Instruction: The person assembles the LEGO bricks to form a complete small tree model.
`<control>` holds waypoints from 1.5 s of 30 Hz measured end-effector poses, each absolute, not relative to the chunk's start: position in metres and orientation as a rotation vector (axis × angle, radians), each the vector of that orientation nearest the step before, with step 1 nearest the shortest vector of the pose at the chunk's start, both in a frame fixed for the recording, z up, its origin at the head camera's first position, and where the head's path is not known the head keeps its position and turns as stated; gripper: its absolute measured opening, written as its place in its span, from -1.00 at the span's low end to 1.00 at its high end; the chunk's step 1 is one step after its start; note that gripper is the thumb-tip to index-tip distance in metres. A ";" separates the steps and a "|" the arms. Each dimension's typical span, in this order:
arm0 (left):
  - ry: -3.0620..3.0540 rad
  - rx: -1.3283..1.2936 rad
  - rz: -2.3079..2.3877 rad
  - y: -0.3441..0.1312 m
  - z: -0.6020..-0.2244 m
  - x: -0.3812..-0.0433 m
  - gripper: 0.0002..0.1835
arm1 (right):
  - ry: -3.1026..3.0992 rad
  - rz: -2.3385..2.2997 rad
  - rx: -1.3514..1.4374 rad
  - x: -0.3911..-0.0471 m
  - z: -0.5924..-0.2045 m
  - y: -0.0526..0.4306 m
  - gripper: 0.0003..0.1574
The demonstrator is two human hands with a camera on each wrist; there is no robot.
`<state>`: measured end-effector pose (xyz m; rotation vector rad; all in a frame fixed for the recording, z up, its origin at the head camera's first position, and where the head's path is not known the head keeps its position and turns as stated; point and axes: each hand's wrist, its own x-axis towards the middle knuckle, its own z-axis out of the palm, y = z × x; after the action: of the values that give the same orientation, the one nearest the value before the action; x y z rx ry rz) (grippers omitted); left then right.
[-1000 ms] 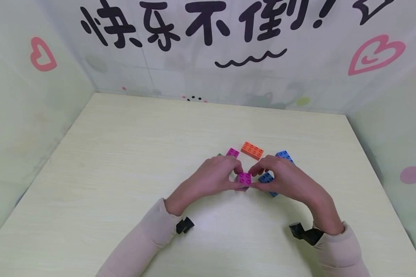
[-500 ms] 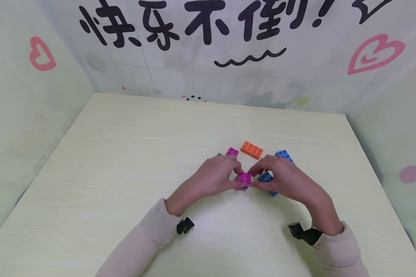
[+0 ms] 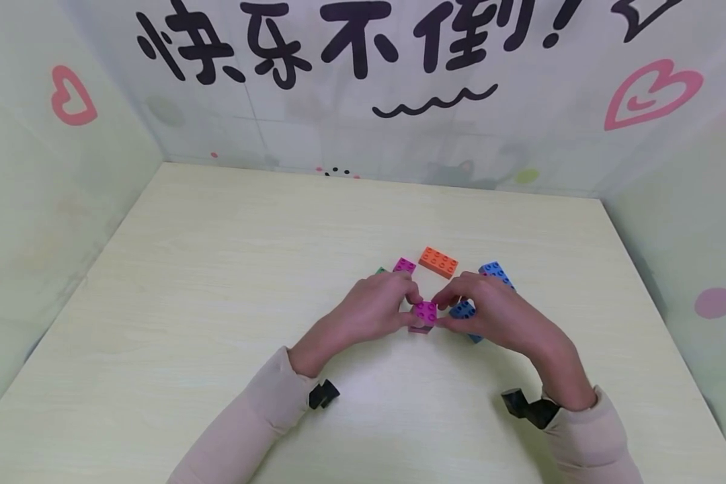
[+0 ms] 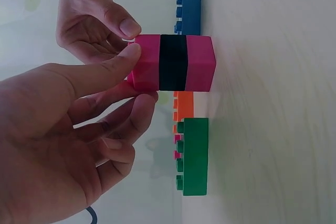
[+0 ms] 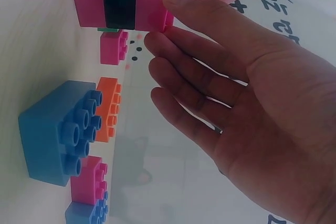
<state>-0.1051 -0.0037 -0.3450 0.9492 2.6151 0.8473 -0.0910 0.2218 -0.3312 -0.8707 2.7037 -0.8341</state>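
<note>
A short stack stands upright on the table between the two hands: a pink brick on top, a dark brick in the middle and a second pink brick at the bottom. My left hand pinches the top pink brick between thumb and forefinger. From the other side, my right hand pinches the same brick with thumb and forefinger, its other fingers held out loosely. A blue brick lies under the right hand, partly hidden in the head view.
Behind the hands lie an orange brick, a small pink brick and another blue brick. A green brick is mostly covered by the left hand in the head view. One more pink brick shows in the right wrist view.
</note>
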 end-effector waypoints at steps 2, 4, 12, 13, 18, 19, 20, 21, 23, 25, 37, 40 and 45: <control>2.608 0.937 0.854 -0.003 -0.345 -0.106 -0.78 | 2.704 -0.834 -0.868 -0.091 -0.331 0.222 -0.64; 2.600 0.936 0.858 -0.004 -0.345 -0.106 -0.79 | 2.706 -0.835 -0.865 -0.090 -0.330 0.223 -0.63; 2.534 0.940 0.952 -0.008 -0.352 -0.113 -0.74 | 2.750 -0.719 -0.857 -0.088 -0.329 0.221 -0.61; 2.524 0.939 0.968 -0.008 -0.353 -0.113 -0.74 | 2.760 -0.696 -0.864 -0.087 -0.330 0.220 -0.60; 2.499 0.987 0.964 -0.011 -0.355 -0.116 -0.64 | 2.803 -0.630 -0.932 -0.087 -0.337 0.214 -0.57; 2.503 1.005 0.951 -0.013 -0.354 -0.116 -0.57 | 2.811 -0.625 -0.944 -0.087 -0.338 0.214 -0.58; 2.510 1.017 0.930 -0.014 -0.353 -0.117 -0.51 | 2.820 -0.621 -0.954 -0.087 -0.339 0.213 -0.58; 2.525 1.032 0.905 -0.017 -0.352 -0.119 -0.47 | 2.824 -0.619 -0.959 -0.087 -0.339 0.213 -0.57; 2.586 1.062 0.820 -0.021 -0.350 -0.121 -0.43 | 2.834 -0.614 -0.951 -0.087 -0.340 0.213 -0.57; 2.671 1.076 0.723 -0.024 -0.350 -0.124 -0.50 | 2.840 -0.604 -0.940 -0.087 -0.340 0.213 -0.56; 2.885 1.049 0.414 -0.022 -0.369 -0.133 -0.65 | 2.858 -0.581 -0.936 -0.088 -0.338 0.211 -0.55; 2.898 1.051 0.423 -0.022 -0.371 -0.133 -0.64 | 2.859 -0.574 -0.950 -0.088 -0.338 0.210 -0.55; 2.904 1.045 0.433 -0.022 -0.372 -0.134 -0.61 | 2.849 -0.572 -0.965 -0.089 -0.338 0.210 -0.56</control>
<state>-0.1335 -0.0218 -0.3722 1.0449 2.9039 0.4332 -0.0888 0.2102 -0.3376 -0.9653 2.8490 -0.5724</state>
